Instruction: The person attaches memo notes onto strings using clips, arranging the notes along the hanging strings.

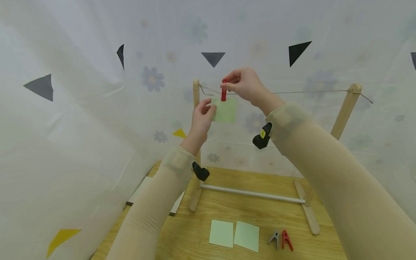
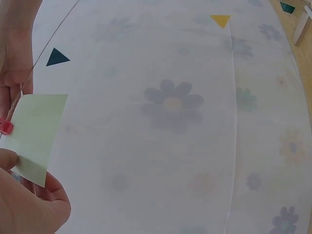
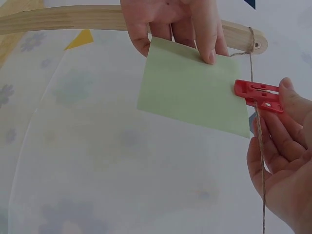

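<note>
Sheeting [image 1: 97,144] all round, printed with flowers. Below it, a wooden counter [image 1: 182,238], bearing a frame: left post [image 1: 196,95], right post [image 1: 342,112], white bar [image 1: 253,193] low between them. String [image 1: 308,91] stretched from post top to post top, roughly level, long axis running left to right.

Both hands up at the string, nearer the left post than the right. Right hand [image 1: 247,85] to the upper right, thumb and fingers pinching the handle end of a red peg [image 1: 224,95]. Left hand [image 1: 202,117] lower and to the left, pinching the held note [image 1: 229,112] near its left edge, thumb on the face, other fingers behind.

Held note just beneath the string and directly below the peg: right of the left hand, lower left of the right hand. Nearly square, so no clear long axis; face turned toward the head camera. On the counter, well below, a left note [image 1: 221,234] and right note [image 1: 246,236] side by side.

Red peg nearer the right hand, already in its fingers: handles up, nose down over the note's upper edge, long axis near upright, crossing the string. Likely astride note and string together; exact bite too small to confirm. To the right of the loose notes, a grey peg [image 1: 275,237] and spare peg [image 1: 286,238], red, close together.
</note>
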Tool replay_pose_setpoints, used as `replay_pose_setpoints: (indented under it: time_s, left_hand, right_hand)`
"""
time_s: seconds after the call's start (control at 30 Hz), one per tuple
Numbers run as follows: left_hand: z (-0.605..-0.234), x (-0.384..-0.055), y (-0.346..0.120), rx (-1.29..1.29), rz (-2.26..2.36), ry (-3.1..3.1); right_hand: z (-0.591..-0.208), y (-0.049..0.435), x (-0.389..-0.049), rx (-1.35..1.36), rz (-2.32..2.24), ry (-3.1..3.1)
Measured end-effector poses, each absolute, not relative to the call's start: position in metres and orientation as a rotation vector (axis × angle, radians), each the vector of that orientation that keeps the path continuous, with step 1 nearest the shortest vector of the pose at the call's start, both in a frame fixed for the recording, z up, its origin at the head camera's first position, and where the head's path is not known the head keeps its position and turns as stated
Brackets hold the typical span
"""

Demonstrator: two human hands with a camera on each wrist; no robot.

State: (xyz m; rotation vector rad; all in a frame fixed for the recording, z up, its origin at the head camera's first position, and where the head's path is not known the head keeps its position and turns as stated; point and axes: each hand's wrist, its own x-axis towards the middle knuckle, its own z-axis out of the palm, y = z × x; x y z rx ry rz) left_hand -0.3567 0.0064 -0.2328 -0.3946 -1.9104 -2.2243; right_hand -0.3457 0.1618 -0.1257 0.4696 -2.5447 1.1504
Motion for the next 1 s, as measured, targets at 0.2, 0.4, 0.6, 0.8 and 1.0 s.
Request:
replay_pose_setpoints:
  time_s: [0.2, 0.4, 0.6, 0.8, 1.0]
  left_hand:
    - [-0.2331, -0.3568, 0.0054, -0.391, -2.217, -1.927]
    - [-0.233, -0.3567, 0.0053, -0.397, -2.222, -1.902]
    - [-0.2324, -0.3556, 0.006, -0.399, -2.24, -1.872]
    - [-0.2326, -0.3553, 0.0048, -0.391, -2.255, -1.896]
    - [-0.2331, -0.356, 0.0033, -0.419, -2.278, -1.891]
  right_hand:
    - [-0.1252, 0.1603, -0.3453, 0.449, 1.116, -2.572]
    - [-0.1237, 0.1597, -0.3441, 0.436, 1.092, -2.593]
    - [-0.1225, 0.1597, -0.3432, 0.433, 1.075, -2.6]
    - [-0.1225, 0.1585, -0.3434, 0.432, 1.044, -2.612]
    - [-0.1227, 0.1558, -0.3448, 0.436, 1.021, -2.61]
